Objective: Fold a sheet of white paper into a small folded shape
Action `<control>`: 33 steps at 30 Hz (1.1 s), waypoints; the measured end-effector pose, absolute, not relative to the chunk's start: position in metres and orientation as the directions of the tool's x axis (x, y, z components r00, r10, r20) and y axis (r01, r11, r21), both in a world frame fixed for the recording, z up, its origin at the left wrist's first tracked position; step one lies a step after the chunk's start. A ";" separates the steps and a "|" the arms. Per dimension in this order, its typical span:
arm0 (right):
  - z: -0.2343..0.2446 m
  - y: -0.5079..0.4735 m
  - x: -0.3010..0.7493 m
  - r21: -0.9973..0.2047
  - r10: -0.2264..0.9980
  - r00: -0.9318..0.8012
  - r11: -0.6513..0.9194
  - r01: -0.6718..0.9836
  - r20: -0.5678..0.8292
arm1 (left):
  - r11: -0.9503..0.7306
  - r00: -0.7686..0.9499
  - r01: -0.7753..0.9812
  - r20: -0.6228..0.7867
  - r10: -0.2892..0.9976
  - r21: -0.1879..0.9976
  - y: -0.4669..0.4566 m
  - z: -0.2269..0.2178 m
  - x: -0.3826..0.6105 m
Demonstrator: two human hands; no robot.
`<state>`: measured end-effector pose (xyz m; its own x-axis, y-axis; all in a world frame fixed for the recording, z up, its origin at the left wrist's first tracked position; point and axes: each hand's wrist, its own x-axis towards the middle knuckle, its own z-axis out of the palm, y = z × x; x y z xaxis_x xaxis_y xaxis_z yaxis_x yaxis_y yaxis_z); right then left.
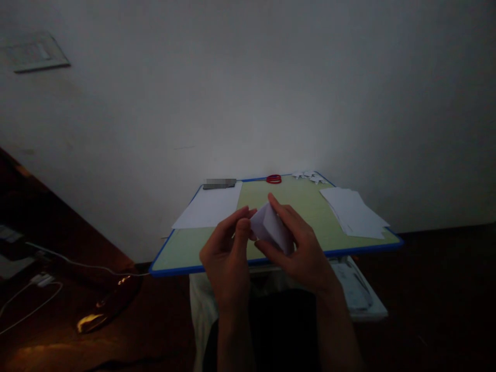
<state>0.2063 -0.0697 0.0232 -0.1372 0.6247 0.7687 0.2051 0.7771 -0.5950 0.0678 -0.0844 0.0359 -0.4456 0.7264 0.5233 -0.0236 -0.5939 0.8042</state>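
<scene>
A small folded piece of white paper (276, 227) is held up between my two hands, above the near edge of the table. My left hand (230, 245) pinches its left corner between thumb and fingers. From the other side, my right hand (300, 243) grips the paper, with the thumb below and the index finger along the top point. A crease runs down from that point, and the faces on either side of it stand at an angle. My right fingers hide part of the paper's right side.
On the blue-edged green table (259, 199) lie a large white sheet (211, 206) with a dark flat object (219, 184), red-handled scissors (273, 179), several small folded white paper shapes (309, 176) and a stack of white paper (354, 212). A wall stands behind; a cable (89, 266) runs left.
</scene>
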 end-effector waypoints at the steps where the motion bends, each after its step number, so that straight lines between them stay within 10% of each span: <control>1: 0.022 -0.069 0.208 -0.616 0.637 -0.130 0.769 0.171 0.760 | -0.598 -0.424 -0.034 0.530 0.734 0.801 -0.085 0.036 0.068; 16: 0.024 -0.067 0.209 -0.840 0.854 -0.018 0.508 -0.190 0.521 | -0.556 -0.326 0.500 0.739 0.590 0.664 -0.083 0.039 0.077; 33: 0.015 -0.063 0.211 -0.797 0.802 0.031 0.597 -0.089 0.597 | -0.429 -0.121 -0.110 0.417 0.901 0.896 -0.093 0.042 0.072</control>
<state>0.2106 -0.0633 0.0153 0.0313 0.8016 0.5970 -0.0890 0.5971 -0.7972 0.0725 -0.0929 0.0418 -0.1210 0.9010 0.4166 -0.1097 -0.4293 0.8965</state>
